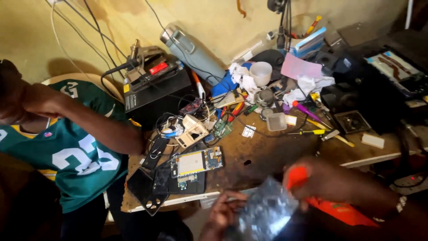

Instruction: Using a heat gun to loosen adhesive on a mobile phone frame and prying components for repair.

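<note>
A cluttered bench (267, 151) bears an opened phone (196, 163) at its near left part. Below the bench's near edge, the left hand (221, 214) and right hand (307, 180) are each closed on a side of a crinkled, shiny silver-grey foil bag (263, 214), blurred; the right hand also grips something orange (296, 177).

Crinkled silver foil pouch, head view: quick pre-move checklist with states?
1. Crinkled silver foil pouch held in both hands: ok, left hand at its left edge, right hand at its upper right.
2. Pouch already opened: cannot tell, blurred.
3. Orange item at the right hand identified: cannot tell.
4. Opened phone with exposed circuit board lying flat on the brown workbench: ok.
5. Bench uncluttered: not ok, tools and cables crowd it.
6. Seated person's arm away from the pouch: ok.
</note>
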